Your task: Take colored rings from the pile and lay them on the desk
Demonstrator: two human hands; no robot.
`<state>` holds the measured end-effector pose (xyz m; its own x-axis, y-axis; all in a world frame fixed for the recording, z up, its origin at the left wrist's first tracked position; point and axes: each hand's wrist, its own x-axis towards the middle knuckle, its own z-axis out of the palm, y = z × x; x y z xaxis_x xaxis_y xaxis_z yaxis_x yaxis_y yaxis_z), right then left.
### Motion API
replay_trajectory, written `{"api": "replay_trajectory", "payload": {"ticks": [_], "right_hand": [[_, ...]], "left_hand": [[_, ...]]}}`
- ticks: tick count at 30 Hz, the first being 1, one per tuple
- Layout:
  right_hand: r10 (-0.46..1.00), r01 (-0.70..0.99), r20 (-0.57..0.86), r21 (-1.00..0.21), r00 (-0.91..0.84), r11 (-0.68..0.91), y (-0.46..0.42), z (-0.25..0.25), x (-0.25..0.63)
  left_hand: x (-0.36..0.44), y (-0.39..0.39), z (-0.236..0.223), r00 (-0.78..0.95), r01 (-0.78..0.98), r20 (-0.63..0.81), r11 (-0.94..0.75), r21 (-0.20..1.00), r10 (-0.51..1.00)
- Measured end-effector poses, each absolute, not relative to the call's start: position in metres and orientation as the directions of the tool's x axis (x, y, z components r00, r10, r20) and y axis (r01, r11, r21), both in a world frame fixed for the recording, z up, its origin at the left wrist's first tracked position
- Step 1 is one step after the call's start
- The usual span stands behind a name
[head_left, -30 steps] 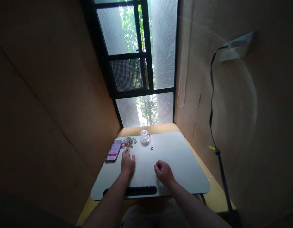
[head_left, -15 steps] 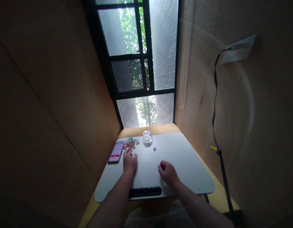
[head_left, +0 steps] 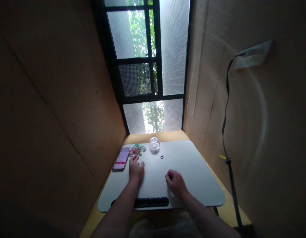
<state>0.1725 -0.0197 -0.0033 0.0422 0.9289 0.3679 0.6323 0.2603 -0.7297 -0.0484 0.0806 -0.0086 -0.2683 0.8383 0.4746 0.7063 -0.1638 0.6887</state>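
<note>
My left hand [head_left: 136, 168] lies on the white lap table [head_left: 192, 165], fingers forward and thumb apart, with nothing seen in it. Its fingertips are just short of a pile of small coloured rings [head_left: 136, 151], perhaps rubber bands. Farther right, my right hand [head_left: 176, 181] rests on the table, curled into a loose fist. The inside of that fist is dark, so I cannot make out whether it holds anything. A single dark purple ring [head_left: 162, 157] lies on the table ahead of it. Beyond stands a small clear jar [head_left: 154, 146].
A phone [head_left: 122, 158] with a lit screen lies at the table's left edge. The black slot [head_left: 153, 202] runs along the near edge. Brown walls close in on both sides, with a window [head_left: 153, 114] ahead. A black cord [head_left: 224, 115] hangs from the right-hand outlet.
The view has shifted slightly. Both hands keep nearly the same pose and place, and the rings, jar and phone stay where they were on the table.
</note>
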Motion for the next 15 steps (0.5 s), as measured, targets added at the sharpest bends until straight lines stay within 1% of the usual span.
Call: {"api": "replay_trajectory", "payload": {"ticks": [2, 5, 8, 10, 15], "right_hand": [[0.928, 0.629, 0.37, -0.731, 0.041, 0.263, -0.02, -0.004, 0.173], [0.927, 0.629, 0.374, -0.73, 0.04, 0.267, -0.02, -0.006, 0.173], [0.928, 0.627, 0.37, -0.732, 0.037, 0.266, -0.02, -0.005, 0.173], [0.929, 0.624, 0.368, -0.734, 0.035, 0.267, -0.02, -0.004, 0.173], [0.923, 0.623, 0.383, -0.73, 0.032, 0.281, -0.02, -0.003, 0.173]], "left_hand": [[-0.046, 0.079, -0.008, -0.222, 0.745, 0.473, -0.165, 0.646, 0.852], [-0.04, 0.076, -0.006, -0.12, 0.843, 0.444, -0.144, 0.518, 0.888], [-0.033, 0.073, -0.003, -0.072, 0.91, 0.378, -0.095, 0.404, 0.923], [-0.03, 0.071, -0.002, -0.087, 0.928, 0.357, -0.055, 0.369, 0.93], [-0.028, 0.071, -0.004, -0.177, 0.942, 0.349, 0.055, 0.332, 0.92]]}}
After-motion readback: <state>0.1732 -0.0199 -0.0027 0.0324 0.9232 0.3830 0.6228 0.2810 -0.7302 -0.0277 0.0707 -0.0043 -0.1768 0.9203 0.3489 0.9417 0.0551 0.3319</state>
